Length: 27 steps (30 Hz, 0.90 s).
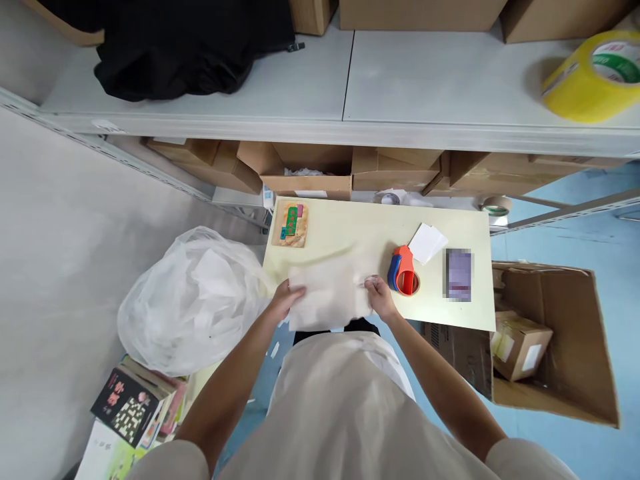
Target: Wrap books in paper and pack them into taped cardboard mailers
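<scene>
Between my hands a thin white sheet or flat bag (327, 290) is stretched over the near edge of the table; it is smeared by motion, so its exact kind is unclear. My left hand (286, 300) grips its left side, thumb on top. At the right side, my right hand (380, 297) pinches its edge with fingers closed. Just right of that hand a red and blue tape dispenser (404, 272) stands on the pale table (345, 220). Small white cards (427, 243) and a blurred-out purple item (459, 275) lie farther right. A book with a green title block (291, 225) rests at the far left corner.
A big translucent plastic bag (195, 300) of white material bulges at the left, above stacked books (130, 407). On the right stands an open carton (565, 333) with a smaller box (523, 347) inside. A grey shelf (320, 87) overhangs the back, bearing yellow tape (570, 87) and black cloth (190, 53).
</scene>
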Motion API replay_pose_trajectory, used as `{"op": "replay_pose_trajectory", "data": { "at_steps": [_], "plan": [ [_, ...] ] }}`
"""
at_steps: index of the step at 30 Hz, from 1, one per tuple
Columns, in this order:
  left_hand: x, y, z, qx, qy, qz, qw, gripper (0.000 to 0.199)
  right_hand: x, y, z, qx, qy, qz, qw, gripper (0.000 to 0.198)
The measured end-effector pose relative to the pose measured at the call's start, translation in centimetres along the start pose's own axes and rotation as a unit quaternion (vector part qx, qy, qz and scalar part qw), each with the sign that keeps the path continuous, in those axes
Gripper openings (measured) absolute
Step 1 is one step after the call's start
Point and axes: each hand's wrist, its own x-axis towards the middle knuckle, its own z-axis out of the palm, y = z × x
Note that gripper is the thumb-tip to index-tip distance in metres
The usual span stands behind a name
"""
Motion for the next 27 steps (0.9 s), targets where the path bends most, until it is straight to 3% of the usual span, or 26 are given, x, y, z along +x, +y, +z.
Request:
{"op": "replay_pose_trajectory", "data": {
  "at_steps": [2, 4, 7, 10, 11, 13, 16, 18, 20, 23, 25, 27],
  "plan": [
    [0.0, 0.1, -1.6, 0.023, 0.039, -0.027, 0.999, 0.037, 0.2, -0.6, 0.6, 0.011, -0.004, -0.006, 1.000, 0.031],
    [-0.6, 1.0, -4.4, 0.105, 0.168, -0.001, 0.980, 0.031, 0.5, -1.6, 1.7, 0.009, -0.020, -0.035, 0.999, 0.027],
    [-2.8, 3.1, -9.3, 0.212, 0.365, 0.094, 0.902, 0.035, 0.8, -3.5, 4.7, -0.006, -0.090, -0.089, 0.992, 0.021],
    [-4.7, 4.5, -10.9, 0.289, 0.439, 0.203, 0.826, 0.022, 0.8, -4.7, 7.9, -0.003, -0.140, -0.097, 0.985, 0.019],
    [-4.9, 4.8, -10.3, 0.307, 0.428, 0.228, 0.819, 0.021, 0.8, -4.6, 8.4, 0.001, -0.137, -0.088, 0.987, 0.020],
    [-4.4, 4.8, -7.7, 0.330, 0.357, 0.262, 0.834, 0.021, 1.1, -3.7, 8.0, -0.011, -0.088, -0.052, 0.995, 0.021],
    [-2.4, 3.7, -2.2, 0.324, 0.167, 0.293, 0.884, 0.028, 1.8, -1.0, 4.4, -0.097, 0.045, 0.028, 0.994, 0.019],
    [-1.0, 2.2, 0.4, 0.293, 0.077, 0.297, 0.905, 0.036, 2.0, 0.7, 1.6, -0.127, 0.086, 0.060, 0.986, 0.017],
    [0.4, 0.5, 1.5, 0.243, 0.081, 0.275, 0.926, 0.053, 1.9, 2.0, -0.5, -0.138, 0.095, 0.082, 0.982, 0.018],
    [2.9, -1.1, 0.8, 0.172, 0.168, 0.210, 0.948, 0.075, 1.6, 2.7, -1.8, -0.143, 0.072, 0.098, 0.982, 0.021],
    [5.1, -0.4, -0.5, 0.195, 0.174, 0.225, 0.939, 0.072, 1.4, 2.7, -1.9, -0.146, 0.050, 0.094, 0.983, 0.020],
    [7.9, 1.6, -1.7, 0.297, 0.112, 0.294, 0.902, 0.070, 1.2, 2.6, -2.0, -0.161, 0.043, 0.080, 0.983, 0.017]
  ]
}}
